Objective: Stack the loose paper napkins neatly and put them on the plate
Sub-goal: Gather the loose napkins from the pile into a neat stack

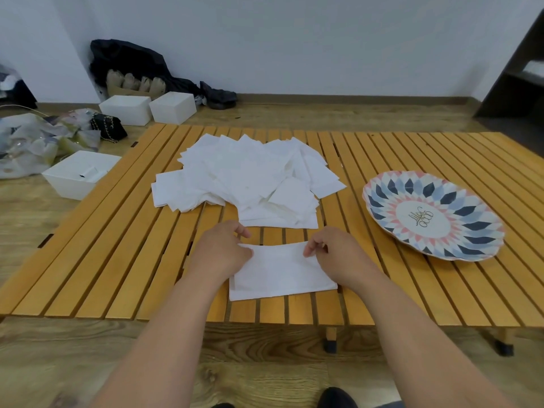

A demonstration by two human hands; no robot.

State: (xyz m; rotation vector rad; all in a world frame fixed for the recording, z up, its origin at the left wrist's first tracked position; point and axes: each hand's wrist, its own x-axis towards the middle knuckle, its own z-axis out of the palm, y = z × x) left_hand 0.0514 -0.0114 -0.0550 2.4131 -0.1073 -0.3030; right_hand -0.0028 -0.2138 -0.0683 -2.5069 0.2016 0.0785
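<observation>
**Napkin held at near edge for squaring; plate bare**

1. Position. One napkin lies flat on the table, close to the near edge and directly in front of the person. Whether it is a single sheet or several laid together cannot be told. The pile sits just beyond it, fanned and askew, with corners pointing every way. The plate stands well to the right and carries nothing.

2. Hands. The left hand covers the napkin's left edge, its fingers curled and its thumb on the far-left corner, apparently pinching it. The right hand pinches the far-right corner between thumb and fingertips. The other fingers of that hand are curled in.

3. Assessment. A grip at two opposite corners keeps thin paper taut and flat, which suits squaring it against the slats. The spot near the person appears chosen as the base for a neat stack, apart from the pile so that sorted and unsorted sheets do not mix.

4. Progress. The task looks barely begun, since nearly all sheets lie in the pile.

5. Risk. Light paper may slide or catch in the slat gaps.
</observation>
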